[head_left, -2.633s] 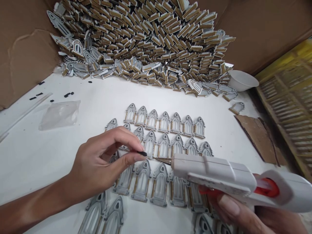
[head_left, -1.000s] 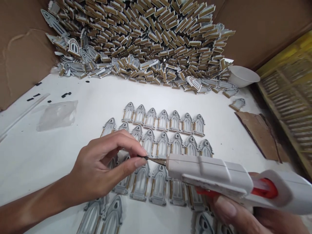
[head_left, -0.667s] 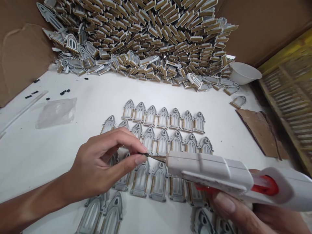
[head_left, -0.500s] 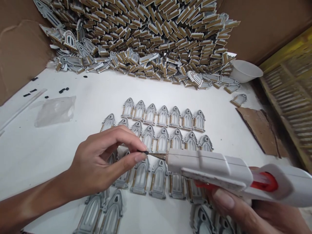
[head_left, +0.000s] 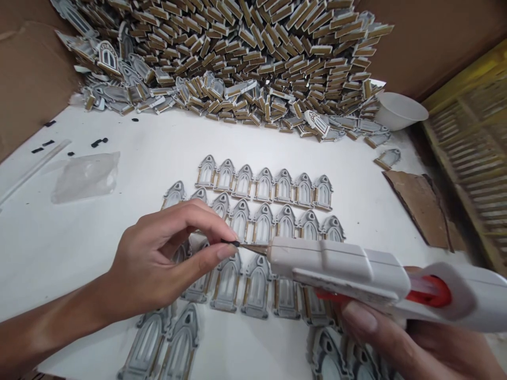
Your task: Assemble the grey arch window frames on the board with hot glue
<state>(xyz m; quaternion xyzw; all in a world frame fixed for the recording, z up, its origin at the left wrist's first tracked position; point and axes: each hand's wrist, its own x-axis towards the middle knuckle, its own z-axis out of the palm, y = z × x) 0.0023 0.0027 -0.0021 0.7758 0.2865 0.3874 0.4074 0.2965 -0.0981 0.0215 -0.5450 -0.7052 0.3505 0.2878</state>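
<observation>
Between thumb and forefinger, my left hand [head_left: 170,258] pinches a small black piece [head_left: 232,243], whose exact kind I cannot make out. My right hand [head_left: 412,338] is wrapped round a white hot glue gun [head_left: 336,264] with a red trigger and a clear glue stick at its rear. The gun's thin metal nozzle points left, and its tip is at the black piece. Under both hands, rows of grey arched window-shaped pieces [head_left: 256,290] with brown edges lie on the white table [head_left: 241,348]. My hands and the gun hide some of them.
A tall pile of similar arched pieces [head_left: 237,58] fills the back. To the right are a white bowl [head_left: 402,111], a cardboard scrap [head_left: 423,208] and a yellow slatted crate [head_left: 471,132]. On the left lie a clear plastic bag [head_left: 85,177] and several black bits [head_left: 99,142].
The view has shifted slightly. Both hands keep their grips, and the nozzle tip stays at the black piece.
</observation>
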